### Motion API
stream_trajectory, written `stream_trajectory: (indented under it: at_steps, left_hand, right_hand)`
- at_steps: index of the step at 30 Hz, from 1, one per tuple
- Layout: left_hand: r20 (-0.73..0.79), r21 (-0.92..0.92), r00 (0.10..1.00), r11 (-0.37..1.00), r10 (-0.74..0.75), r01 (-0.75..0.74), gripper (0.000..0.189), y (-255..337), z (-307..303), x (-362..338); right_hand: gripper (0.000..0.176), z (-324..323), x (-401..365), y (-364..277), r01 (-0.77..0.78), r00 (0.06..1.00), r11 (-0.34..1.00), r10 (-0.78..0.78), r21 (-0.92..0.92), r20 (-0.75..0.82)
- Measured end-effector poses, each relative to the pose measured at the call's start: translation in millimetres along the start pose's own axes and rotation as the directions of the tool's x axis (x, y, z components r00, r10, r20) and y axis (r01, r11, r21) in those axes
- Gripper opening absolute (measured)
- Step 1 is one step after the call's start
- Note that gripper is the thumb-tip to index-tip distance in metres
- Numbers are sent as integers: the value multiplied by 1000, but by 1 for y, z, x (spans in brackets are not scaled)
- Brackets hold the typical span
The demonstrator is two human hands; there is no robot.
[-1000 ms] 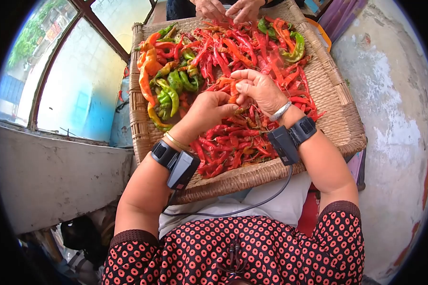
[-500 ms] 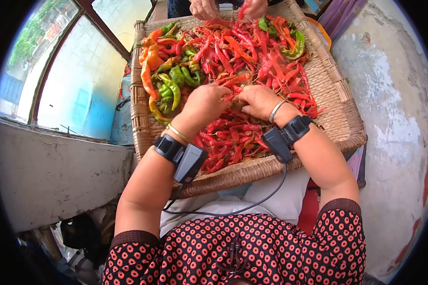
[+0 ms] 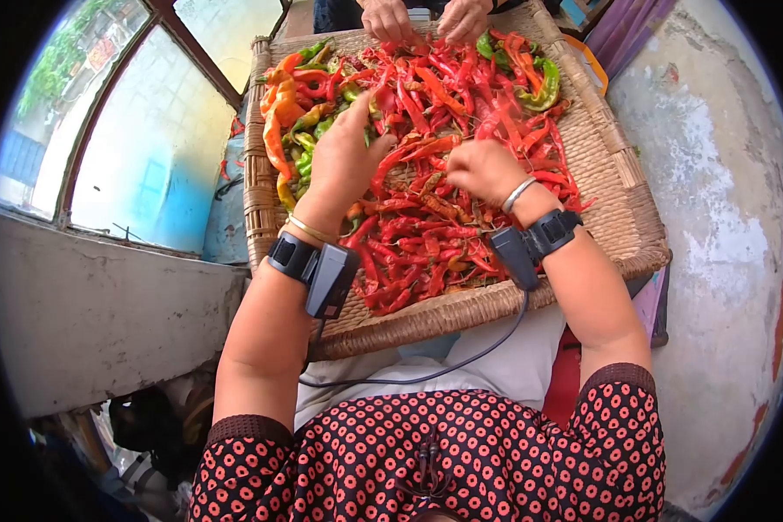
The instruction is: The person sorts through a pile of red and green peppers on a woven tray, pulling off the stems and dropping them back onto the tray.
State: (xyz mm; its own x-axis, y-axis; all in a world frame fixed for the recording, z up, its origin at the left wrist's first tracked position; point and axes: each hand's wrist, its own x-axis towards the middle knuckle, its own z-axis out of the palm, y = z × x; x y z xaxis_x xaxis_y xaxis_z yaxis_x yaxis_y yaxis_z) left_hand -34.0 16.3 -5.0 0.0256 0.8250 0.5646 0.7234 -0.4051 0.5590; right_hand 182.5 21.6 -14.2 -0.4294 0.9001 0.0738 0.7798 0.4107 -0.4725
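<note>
Red chili peppers lie in a wide heap on a woven tray. My left hand is over the left side of the tray, above the green peppers. Its fingers are stretched out and the thumb stands apart, with nothing visible between them. My right hand is low over the middle of the red heap, its fingers curled together. Whatever those fingertips hold, if anything, is hidden. Orange peppers lie along the tray's left edge.
Across the tray, another person's hands work at the far edge of the heap. A window and a low wall are on the left. A stained wall rises on the right. A cable joins my wrist devices.
My left hand has moved up and left, away from the right hand, and its fingers have spread. My right hand has shifted slightly right. The other person's hands have come down onto the chilies.
</note>
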Motion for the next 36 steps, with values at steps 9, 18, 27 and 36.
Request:
stream_trajectory:
  at_steps: [9,18,27,36]
  left_hand:
    - [656,90,732,944,182,-316,22,11,9,-33]
    - [443,212,894,961,66,-176,17,6,13,-21]
    - [731,-419,673,706,-111,571,21,26,14,-25]
    - [709,-127,698,955,-103,269,14,13,9,-19]
  right_hand:
    - [19,16,-5,-6,182,956,956,-117,-230,270]
    - [16,6,4,-5,-23,999,872,34,490,-14]
    - [13,-2,2,-17,-260,955,614,52,745,291]
    - [17,-1,4,-12,-279,960,618,153,735,235]
